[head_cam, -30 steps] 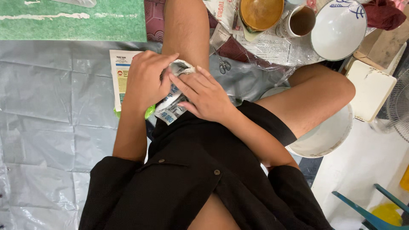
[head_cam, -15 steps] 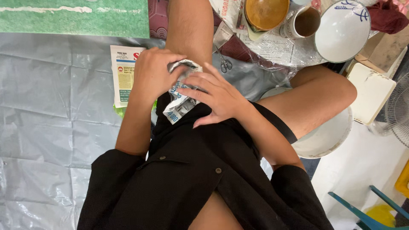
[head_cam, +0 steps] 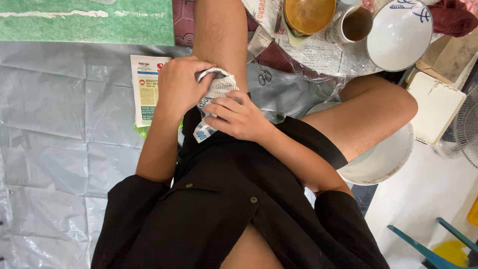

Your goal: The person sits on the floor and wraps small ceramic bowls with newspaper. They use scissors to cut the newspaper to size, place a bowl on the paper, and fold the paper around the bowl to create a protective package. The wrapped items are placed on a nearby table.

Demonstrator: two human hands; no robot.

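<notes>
Centre frame, above the lap: both hands, left hand (head_cam: pixel 180 85) and right hand (head_cam: pixel 238 117), clutch crumpled newspaper (head_cam: pixel 215 89), bunching it tight.

A crumpled printed paper (head_cam: pixel 213 94), white with blue and grey marks, sits between both hands over the lap. A flat rectangular leaflet (head_cam: pixel 145 87), white with a blue band, a red mark and a yellow block, lies on the grey sheet just left of the left arm, partly over something green. Sheets of newspaper (head_cam: pixel 318 55), grey print on white, lie under the bowls at the top.
</notes>
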